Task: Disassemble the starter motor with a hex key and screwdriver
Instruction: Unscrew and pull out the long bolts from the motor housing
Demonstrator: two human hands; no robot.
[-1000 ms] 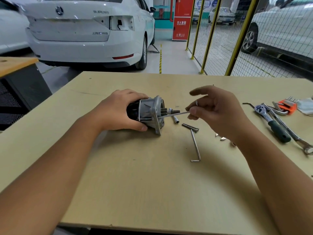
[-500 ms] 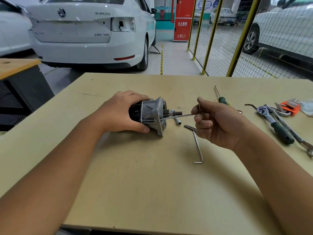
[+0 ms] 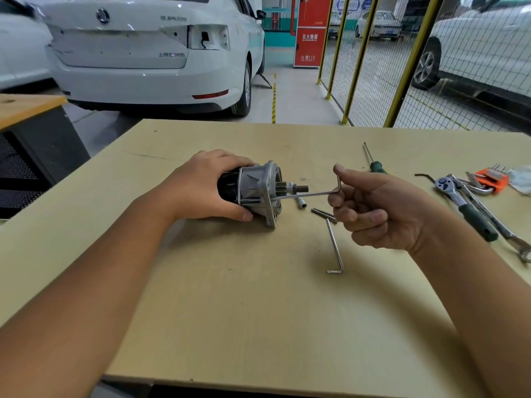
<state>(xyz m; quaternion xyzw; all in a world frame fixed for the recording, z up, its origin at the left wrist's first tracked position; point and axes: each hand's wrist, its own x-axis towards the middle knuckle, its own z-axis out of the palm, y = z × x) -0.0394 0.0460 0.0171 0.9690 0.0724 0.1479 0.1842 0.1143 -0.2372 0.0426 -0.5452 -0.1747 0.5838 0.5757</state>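
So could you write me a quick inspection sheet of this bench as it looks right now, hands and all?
Surface: pale wooden table, bare wood in front of the person.
Job's things: starter motor lying on its side; hex key pointing into its flange; green-handled screwdriver lying further back.
Clutter: second hex key, small socket, loose bolts, ratchet, spanner, orange hex key set.
Hands: left hand grips the motor body; right hand pinches the hex key's bent end.
Cables: nothing seen.
Surroundings: white car, yellow mesh fence, red cabinet.
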